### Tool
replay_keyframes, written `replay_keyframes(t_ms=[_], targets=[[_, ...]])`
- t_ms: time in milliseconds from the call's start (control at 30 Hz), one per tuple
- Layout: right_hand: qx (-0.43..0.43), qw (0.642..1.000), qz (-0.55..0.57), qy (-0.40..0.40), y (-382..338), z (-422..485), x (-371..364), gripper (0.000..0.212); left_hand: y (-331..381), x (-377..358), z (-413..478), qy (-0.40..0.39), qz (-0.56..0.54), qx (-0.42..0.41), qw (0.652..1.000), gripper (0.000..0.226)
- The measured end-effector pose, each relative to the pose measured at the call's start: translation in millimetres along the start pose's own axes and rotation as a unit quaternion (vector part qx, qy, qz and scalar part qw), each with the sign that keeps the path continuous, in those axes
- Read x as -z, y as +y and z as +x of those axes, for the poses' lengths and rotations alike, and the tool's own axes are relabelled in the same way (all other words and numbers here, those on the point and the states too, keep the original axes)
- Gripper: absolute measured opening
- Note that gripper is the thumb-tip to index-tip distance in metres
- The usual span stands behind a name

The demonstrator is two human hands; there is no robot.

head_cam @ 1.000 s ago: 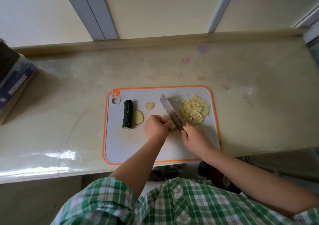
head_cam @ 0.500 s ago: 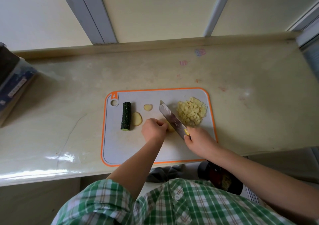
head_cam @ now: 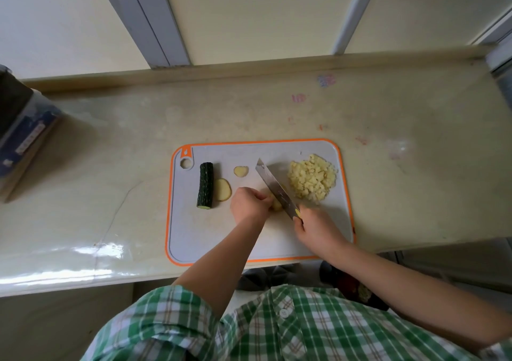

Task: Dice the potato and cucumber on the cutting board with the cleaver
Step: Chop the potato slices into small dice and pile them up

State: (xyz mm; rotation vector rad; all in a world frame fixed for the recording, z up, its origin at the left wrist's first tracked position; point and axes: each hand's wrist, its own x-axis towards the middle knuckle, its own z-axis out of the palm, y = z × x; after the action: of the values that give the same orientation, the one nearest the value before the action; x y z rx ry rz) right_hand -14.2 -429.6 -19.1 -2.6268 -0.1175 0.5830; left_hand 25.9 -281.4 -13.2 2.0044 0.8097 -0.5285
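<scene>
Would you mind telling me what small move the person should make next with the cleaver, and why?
Probably press the cleaver down through the potato piece that the left hand holds; the right hand grips the cleaver, its blade lying across that piece.

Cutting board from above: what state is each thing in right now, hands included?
cutting board: flat on the counter.
cucumber: one piece, undiced, at the board's left.
large potato slice: flat, undiced, beside the cucumber.
small potato slice: flat, undiced.
diced potato pile: cubed, heaped at right.
potato piece: held against the blade.
cleaver: gripped, blade at the potato piece.
left hand: curled on the potato piece.
right hand: grips the cleaver handle.
</scene>
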Motion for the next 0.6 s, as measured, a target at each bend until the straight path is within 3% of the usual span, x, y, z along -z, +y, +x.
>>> replay_keyframes(t_ms=[267,600], targets=[[0.03,0.999,0.01,0.018,1.5,3.3,17.4,0.01,-2.1,3.7,-5.1,0.0,0.008,-0.003,1.0,0.014],[0.042,0.997,-0.046,-0.04,5.8,-8.6,23.0,0.015,-0.8,2.2,-4.3,0.001,0.015,0.002,1.0,0.015]])
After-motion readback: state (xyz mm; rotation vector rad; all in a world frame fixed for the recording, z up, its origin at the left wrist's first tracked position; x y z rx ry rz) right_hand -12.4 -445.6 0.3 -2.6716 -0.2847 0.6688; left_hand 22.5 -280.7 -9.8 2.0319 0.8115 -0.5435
